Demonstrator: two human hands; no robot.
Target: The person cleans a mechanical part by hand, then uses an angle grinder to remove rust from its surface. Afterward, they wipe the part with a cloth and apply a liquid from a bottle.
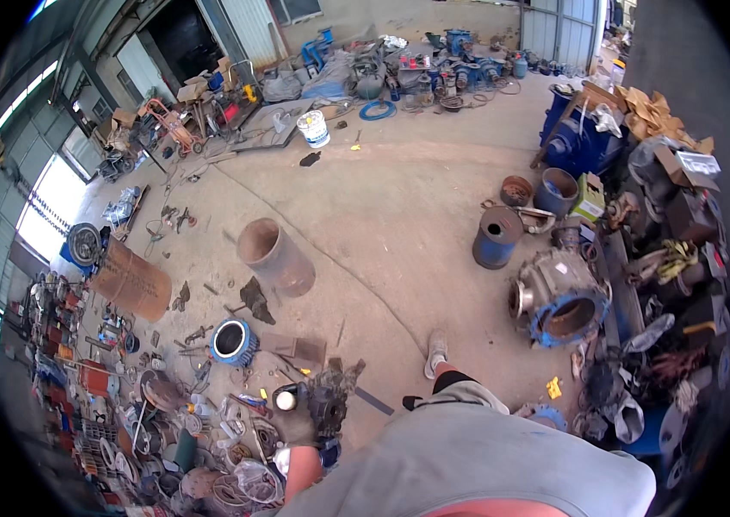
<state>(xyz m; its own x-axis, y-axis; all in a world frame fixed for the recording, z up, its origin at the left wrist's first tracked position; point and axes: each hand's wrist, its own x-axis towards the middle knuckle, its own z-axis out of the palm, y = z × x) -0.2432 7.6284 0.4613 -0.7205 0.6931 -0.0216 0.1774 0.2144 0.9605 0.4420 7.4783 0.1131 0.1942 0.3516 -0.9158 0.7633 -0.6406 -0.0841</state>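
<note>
My left forearm (303, 472) reaches down at the lower edge, with a patch of white at its side. Around where my left hand would be there is a grey-brown shape and a round white-topped thing (285, 400); whether the hand holds it I cannot make out, and its fingers do not show. Close by stands a dark, greasy machine part (330, 403). Just beyond are a rusty rectangular metal piece (294, 347) and a blue ribbed motor housing (234, 341) with a pale ring face. My right hand is out of view; the grey shirt fills the bottom middle.
A rusty open pipe (277, 257) stands ahead, with a rusty drum (130, 280) to its left. At right sit a big pump casing (561, 297), a blue-brown cylinder (498, 237) and crowded parts. Tools and scrap (184, 431) cover the left floor. A white bucket (313, 129) stands farther off.
</note>
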